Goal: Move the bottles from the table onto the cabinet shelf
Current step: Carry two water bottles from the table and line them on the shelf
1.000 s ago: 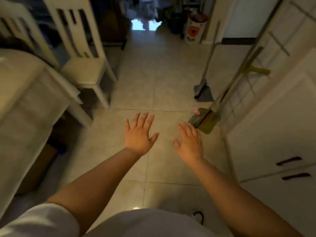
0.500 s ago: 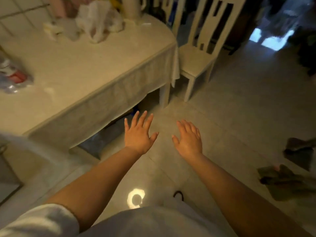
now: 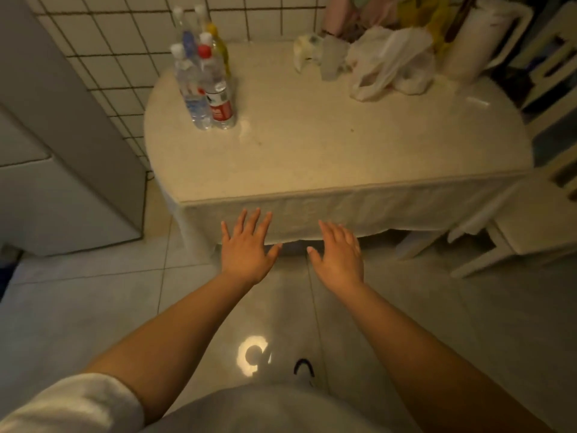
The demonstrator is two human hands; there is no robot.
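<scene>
1. standing at the near edge of the table (image 3: 343,157), the person holds both arms out in front, palms down, over the tiled floor (image 3: 93,307).
2. left hand (image 3: 245,246): fingers straight and fanned apart, thumb out to the side, holding nothing. its fingertips lie over the hanging front of the tablecloth (image 3: 390,214); whether they touch it i cannot tell.
3. right hand (image 3: 338,253): fingers straight and closer together, a little blurred, also holding nothing. it hangs just beside the left hand, the two apart.
4. the bottles (image 3: 204,76) stand upright in a tight cluster at about 11 o'clock from the hands, on the far left part of the table, close to the tiled wall (image 3: 125,42). two clear ones stand in front, one with a white cap, one with a red cap and a red label; behind them stand another clear one and one with yellow liquid. they are well apart from both hands.
5. at about 1 o'clock, on the far right of the table, lie crumpled plastic bags (image 3: 390,64) beside a tall pale jug (image 3: 474,39).
6. at 9 o'clock stands a grey cabinet (image 3: 62,157), just beside the table's left end.
7. at 3 o'clock sits a white chair (image 3: 530,226), pushed near the table's corner.
</scene>
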